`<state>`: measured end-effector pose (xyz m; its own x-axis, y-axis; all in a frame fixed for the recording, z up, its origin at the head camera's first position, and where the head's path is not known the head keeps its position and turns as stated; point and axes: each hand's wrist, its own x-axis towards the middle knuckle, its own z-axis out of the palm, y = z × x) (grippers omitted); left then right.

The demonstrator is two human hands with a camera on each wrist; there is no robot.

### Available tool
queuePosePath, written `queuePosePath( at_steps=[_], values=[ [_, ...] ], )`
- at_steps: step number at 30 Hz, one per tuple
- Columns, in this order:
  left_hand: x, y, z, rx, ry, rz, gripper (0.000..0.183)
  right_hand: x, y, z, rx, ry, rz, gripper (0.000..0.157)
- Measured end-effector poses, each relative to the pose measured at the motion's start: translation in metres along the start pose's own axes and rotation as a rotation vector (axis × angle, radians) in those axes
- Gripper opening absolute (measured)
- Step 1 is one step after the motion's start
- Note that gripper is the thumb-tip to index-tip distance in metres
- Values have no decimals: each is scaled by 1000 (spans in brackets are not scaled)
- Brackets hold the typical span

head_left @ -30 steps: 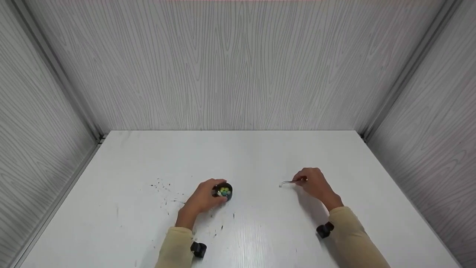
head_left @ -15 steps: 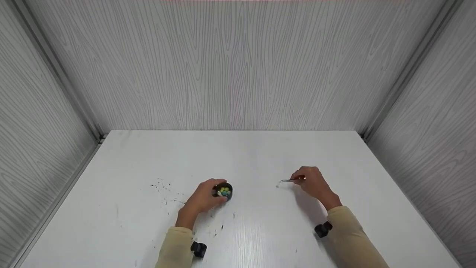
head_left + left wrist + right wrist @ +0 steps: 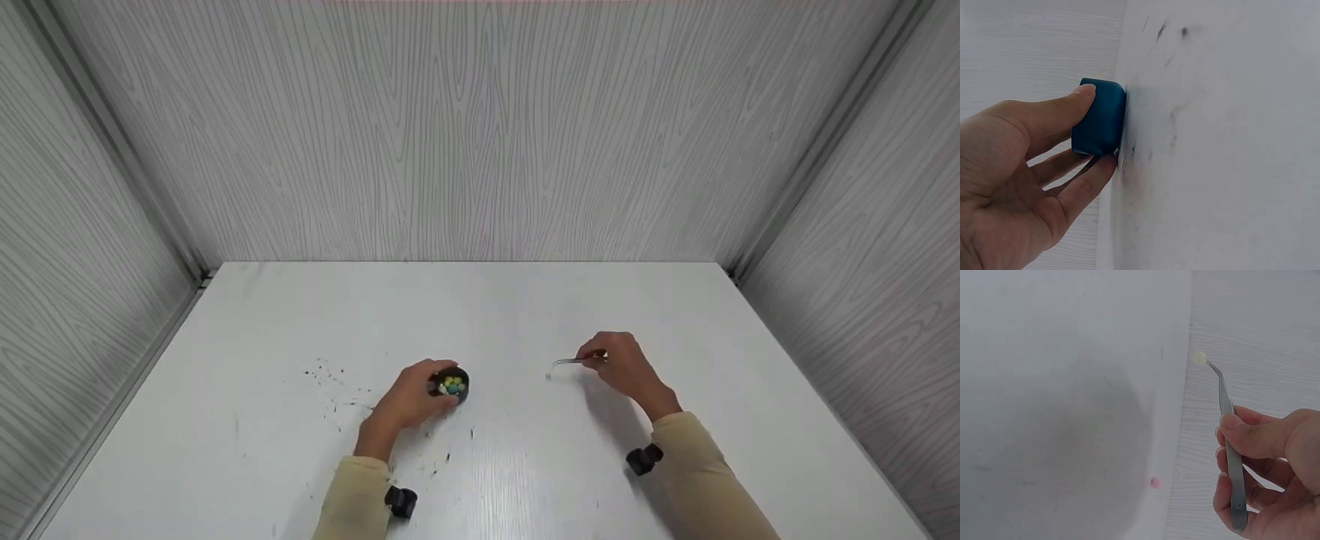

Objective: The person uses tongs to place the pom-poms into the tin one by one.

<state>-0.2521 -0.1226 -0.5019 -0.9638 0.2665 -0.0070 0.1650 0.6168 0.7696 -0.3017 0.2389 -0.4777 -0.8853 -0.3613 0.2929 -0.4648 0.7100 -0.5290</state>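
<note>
My left hand (image 3: 412,396) holds a small round cup around its sides, thumb and fingers on opposite walls. In the left wrist view the cup (image 3: 1100,119) is glossy blue and its base is at the white tabletop. Several yellow, green, teal and pale beads (image 3: 453,385) lie inside it. Off to the right, my right hand (image 3: 621,366) pinches silver tweezers (image 3: 1234,467) with bent tips. Between those tips sits one pale yellowish bead (image 3: 1199,358), to the right of the cup in the head view.
A pink bead (image 3: 1155,482) shows low in the right wrist view. Dark specks and smudges (image 3: 324,375) mark the tabletop (image 3: 315,315) left of the cup. Grey wood-grain panels (image 3: 480,135) enclose the table at the back and both sides.
My right hand has moved left toward the cup, carrying the tweezers and the pale bead. The left hand and the cup have stayed in place.
</note>
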Motion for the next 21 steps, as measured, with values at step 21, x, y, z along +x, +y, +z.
queuePosePath(
  at_steps=[21],
  values=[
    [0,2,0,2,8,-19,56,19,-36,14,26,-21,-109,16]
  ],
)
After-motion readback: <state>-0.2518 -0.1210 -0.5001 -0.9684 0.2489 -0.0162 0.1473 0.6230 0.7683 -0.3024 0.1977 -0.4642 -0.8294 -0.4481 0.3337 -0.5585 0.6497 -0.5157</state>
